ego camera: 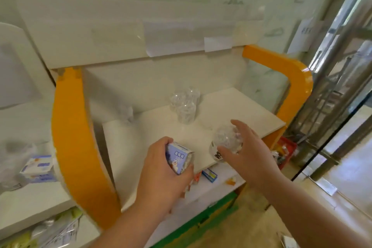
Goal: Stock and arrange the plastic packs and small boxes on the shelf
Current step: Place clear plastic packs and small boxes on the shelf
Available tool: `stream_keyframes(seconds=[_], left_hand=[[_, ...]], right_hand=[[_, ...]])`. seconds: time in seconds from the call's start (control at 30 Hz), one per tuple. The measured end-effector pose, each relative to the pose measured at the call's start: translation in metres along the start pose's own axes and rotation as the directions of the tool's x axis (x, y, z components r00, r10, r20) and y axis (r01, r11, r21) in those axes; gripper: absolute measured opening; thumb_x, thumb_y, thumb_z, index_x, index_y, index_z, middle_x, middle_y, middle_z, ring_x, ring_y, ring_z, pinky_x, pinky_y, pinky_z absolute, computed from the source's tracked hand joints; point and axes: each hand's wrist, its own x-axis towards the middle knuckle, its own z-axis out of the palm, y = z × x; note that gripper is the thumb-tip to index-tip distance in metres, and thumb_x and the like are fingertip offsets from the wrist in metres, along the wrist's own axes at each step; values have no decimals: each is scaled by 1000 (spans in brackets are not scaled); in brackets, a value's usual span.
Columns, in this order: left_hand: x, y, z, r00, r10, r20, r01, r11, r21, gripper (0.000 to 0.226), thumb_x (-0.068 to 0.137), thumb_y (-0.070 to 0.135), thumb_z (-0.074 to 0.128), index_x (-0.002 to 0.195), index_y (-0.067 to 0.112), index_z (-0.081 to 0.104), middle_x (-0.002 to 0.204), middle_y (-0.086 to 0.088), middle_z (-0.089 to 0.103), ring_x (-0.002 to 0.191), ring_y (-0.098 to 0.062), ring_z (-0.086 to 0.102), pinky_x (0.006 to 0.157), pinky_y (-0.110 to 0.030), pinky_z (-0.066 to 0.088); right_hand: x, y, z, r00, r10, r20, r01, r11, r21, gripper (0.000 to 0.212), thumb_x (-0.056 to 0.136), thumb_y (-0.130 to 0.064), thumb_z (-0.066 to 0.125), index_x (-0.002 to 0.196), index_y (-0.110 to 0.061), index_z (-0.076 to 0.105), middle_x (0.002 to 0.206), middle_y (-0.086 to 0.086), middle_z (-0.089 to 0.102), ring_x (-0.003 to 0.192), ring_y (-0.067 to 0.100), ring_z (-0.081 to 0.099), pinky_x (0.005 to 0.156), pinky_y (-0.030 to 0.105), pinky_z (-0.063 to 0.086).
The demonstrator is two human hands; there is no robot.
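White shelf (231, 106) noted: with your right hand (247, 147) gripping the clear pack (225, 139), seat it beside the clear cups (184, 104); left hand (161, 169) grips the small box (179, 157).

Shelf mostly open, 1 cluster at the far middle

Clear cups (184, 104) block the shelf's (251, 115) far centre; right and near-left stand free, hemmed by orange posts (74, 147) either side.

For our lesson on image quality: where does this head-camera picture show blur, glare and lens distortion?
Head view: wide-angle bending curves the orange frame and the metal poles at right; motion blur softens the left edge, smearing the carton there; the clear plastic packs on the white shelf glint and lose their outlines; bright daylight washes out the floor at right.
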Motion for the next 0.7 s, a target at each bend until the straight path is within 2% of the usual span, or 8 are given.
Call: stream_keyframes(seconds=[0.07, 0.13, 0.23, 0.43, 0.6, 0.7], left_hand=[[24, -3, 8, 999, 25, -24, -25, 1000, 2, 72, 58, 58, 73, 116, 63, 31, 115, 24, 50, 97, 1, 60, 80, -25, 55], [47, -6, 16, 996, 75, -43, -74, 997, 23, 72, 61, 57, 75, 115, 65, 29, 116, 27, 46, 99, 2, 59, 80, -19, 52], [70, -12, 29, 997, 68, -43, -67, 997, 35, 72, 62, 57, 74, 119, 62, 29, 119, 24, 44, 100, 1, 59, 82, -24, 53], [96, -20, 44, 993, 69, -94, -62, 995, 72, 75, 60, 60, 74, 118, 67, 27, 120, 33, 39, 103, 1, 58, 84, -22, 51], [119, -12, 58, 984, 18, -179, 0, 995, 97, 77, 62, 58, 76, 127, 52, 34, 121, 23, 46, 106, -6, 57, 87, -33, 53], [138, 5, 74, 977, 29, -211, 2, 989, 147, 73, 64, 60, 77, 125, 45, 40, 115, 15, 54, 101, -13, 59, 83, -38, 54]], right_hand=[[35, 10, 11, 1000, 7, 25, -7, 1000, -15, 76, 78, -56, 70, 139, -52, 25, 144, -16, 44, 120, 10, 52, 85, 27, 45], [66, 19, 22, 999, -7, 37, 8, 1000, -18, 74, 77, -54, 70, 138, -51, 27, 142, -15, 46, 118, 11, 54, 84, 27, 44], [100, 28, 38, 999, 8, 47, -8, 1000, 2, 72, 76, -54, 69, 136, -49, 29, 137, -16, 47, 113, 11, 55, 81, 27, 42], [145, 39, 63, 992, -36, 123, 35, 999, 9, 74, 74, -51, 71, 138, -43, 34, 135, -13, 47, 117, 12, 53, 84, 24, 40], [163, 48, 73, 967, -115, 227, 97, 991, 87, 82, 75, -54, 70, 145, -40, 29, 140, -14, 41, 118, 9, 51, 90, 26, 44], [167, 64, 67, 934, -204, 294, 155, 971, 184, 90, 69, -64, 67, 146, -45, 24, 139, -20, 39, 118, 2, 50, 94, 25, 46]])
